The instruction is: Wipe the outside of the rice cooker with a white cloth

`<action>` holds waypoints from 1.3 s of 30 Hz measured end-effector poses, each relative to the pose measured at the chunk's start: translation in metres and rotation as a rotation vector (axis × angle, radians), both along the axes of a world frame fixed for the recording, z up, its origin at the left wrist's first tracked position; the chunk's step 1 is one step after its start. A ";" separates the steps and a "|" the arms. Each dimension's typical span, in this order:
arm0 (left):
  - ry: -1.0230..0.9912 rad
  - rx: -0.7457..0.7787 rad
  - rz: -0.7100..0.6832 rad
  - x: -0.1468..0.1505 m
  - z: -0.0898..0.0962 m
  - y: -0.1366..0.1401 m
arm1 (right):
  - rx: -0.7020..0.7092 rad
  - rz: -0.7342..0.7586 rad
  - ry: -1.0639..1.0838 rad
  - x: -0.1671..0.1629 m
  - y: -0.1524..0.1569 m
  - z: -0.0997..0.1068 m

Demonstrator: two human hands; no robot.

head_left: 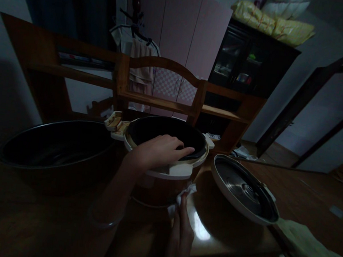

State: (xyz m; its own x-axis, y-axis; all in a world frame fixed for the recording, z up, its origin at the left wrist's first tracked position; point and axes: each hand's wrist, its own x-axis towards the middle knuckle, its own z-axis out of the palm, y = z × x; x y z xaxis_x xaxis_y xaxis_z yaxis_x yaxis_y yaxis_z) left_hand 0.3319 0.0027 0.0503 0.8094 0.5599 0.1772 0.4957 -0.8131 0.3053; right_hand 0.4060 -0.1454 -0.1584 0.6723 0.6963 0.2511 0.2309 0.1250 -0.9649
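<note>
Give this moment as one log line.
left hand: over near rim of inner pot | right hand: holding white tissue by cooker | round lid: off, right of cooker | dark basin: left of cooker

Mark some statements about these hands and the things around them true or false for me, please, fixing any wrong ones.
1. The left hand is at the near rim of the dark pot. True.
2. The right hand is holding nothing. False: the right hand holds a crumpled white cloth or tissue.
3. The lid is shut on the cooker. False: the lid lies apart from the cooker, on its right.
4. A big dark basin stands to the left of the cooker. True.
5. The bracelet is on the right wrist. False: the bracelet is on the left one.
</note>
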 end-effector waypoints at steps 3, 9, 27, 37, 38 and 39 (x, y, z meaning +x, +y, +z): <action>-0.006 -0.007 0.000 0.000 0.001 -0.001 | -0.003 0.020 -0.002 -0.004 -0.003 -0.003; -0.005 -0.028 0.002 0.000 0.002 -0.001 | 0.037 0.024 -0.047 -0.016 -0.008 -0.014; -0.008 -0.031 -0.022 -0.001 0.002 0.000 | 0.044 -0.028 -0.065 -0.005 -0.036 0.013; -0.018 -0.031 0.003 -0.001 0.003 -0.002 | 0.130 -0.138 -0.163 0.040 -0.004 0.056; -0.015 -0.034 0.005 -0.001 0.003 -0.003 | 0.143 -0.147 -0.177 0.042 -0.001 0.062; -0.011 -0.037 0.002 -0.001 0.004 -0.003 | 0.153 -0.152 -0.187 0.043 0.002 0.066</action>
